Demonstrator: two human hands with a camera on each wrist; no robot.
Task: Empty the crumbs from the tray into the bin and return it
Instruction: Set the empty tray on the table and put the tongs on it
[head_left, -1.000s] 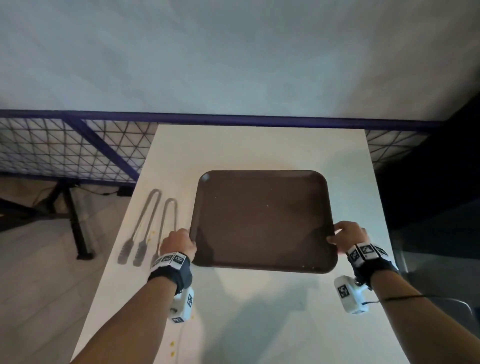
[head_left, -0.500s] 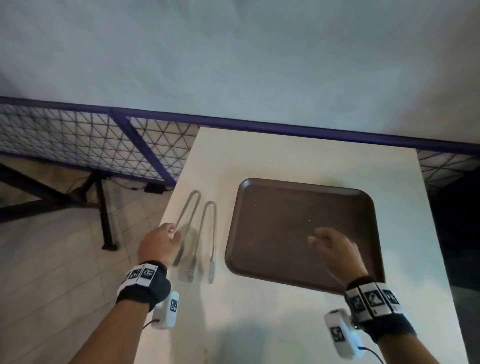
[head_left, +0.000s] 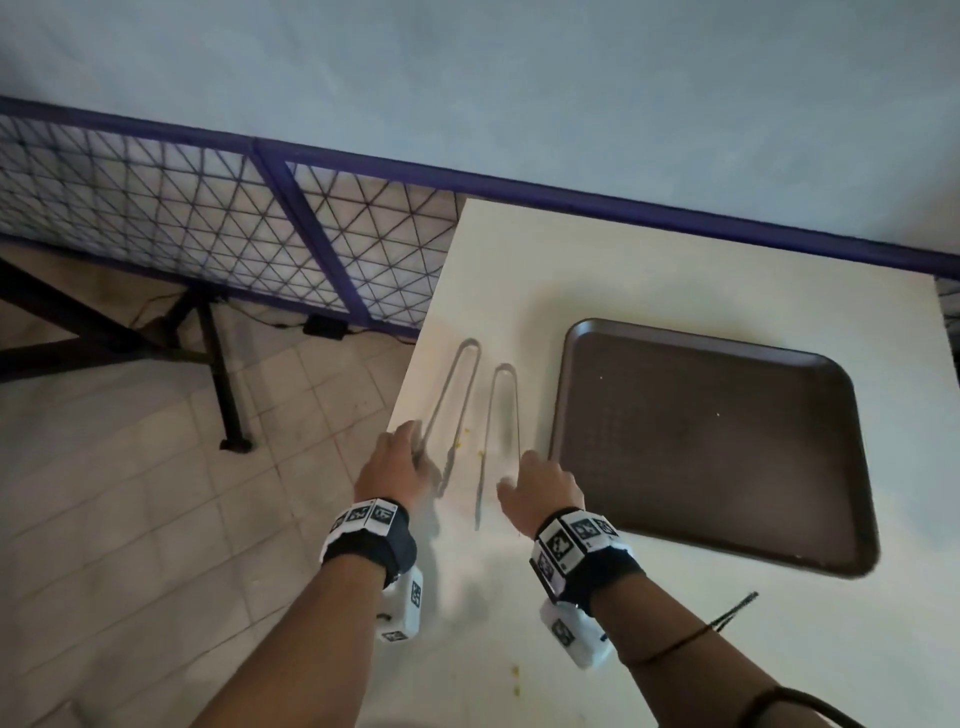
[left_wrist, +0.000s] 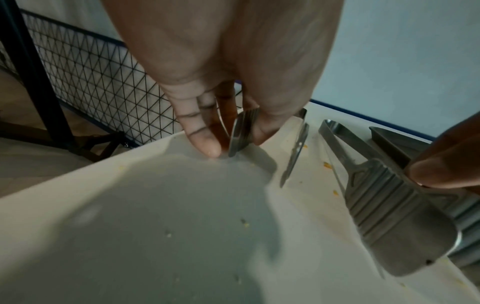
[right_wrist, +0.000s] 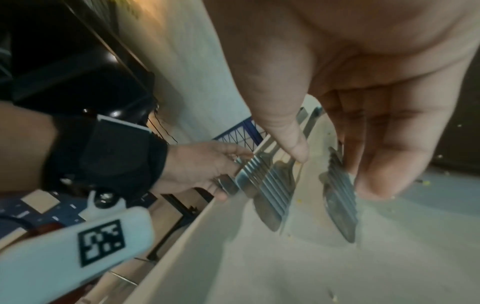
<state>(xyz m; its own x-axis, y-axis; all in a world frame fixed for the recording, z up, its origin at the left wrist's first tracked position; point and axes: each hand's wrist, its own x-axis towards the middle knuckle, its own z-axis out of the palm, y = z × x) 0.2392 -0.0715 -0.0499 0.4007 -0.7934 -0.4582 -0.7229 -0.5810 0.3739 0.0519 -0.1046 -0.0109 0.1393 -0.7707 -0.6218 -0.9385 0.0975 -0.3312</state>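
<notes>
The dark brown tray (head_left: 711, 441) lies flat on the white table (head_left: 649, 270), right of both hands, with a few pale crumbs (head_left: 718, 414) on it. No hand touches it. Two metal tongs lie left of the tray. My left hand (head_left: 395, 467) pinches one arm of the left tongs (head_left: 457, 384) between thumb and fingers (left_wrist: 207, 144). My right hand (head_left: 540, 486) straddles the serrated end of the right tongs (head_left: 504, 395), fingers (right_wrist: 376, 174) against one arm and thumb toward the other. No bin is in view.
Yellow crumbs (head_left: 458, 443) dot the table between the tongs and near its front edge. The table's left edge runs just beside my left hand, with tiled floor (head_left: 156, 493) below. A blue-framed mesh fence (head_left: 234, 228) and a pale wall stand behind.
Both hands let go of the tray, which now rests on the table. They moved left to the tongs: the left reached its tongs first, the right crossed over the tray to the other. View swung left.
</notes>
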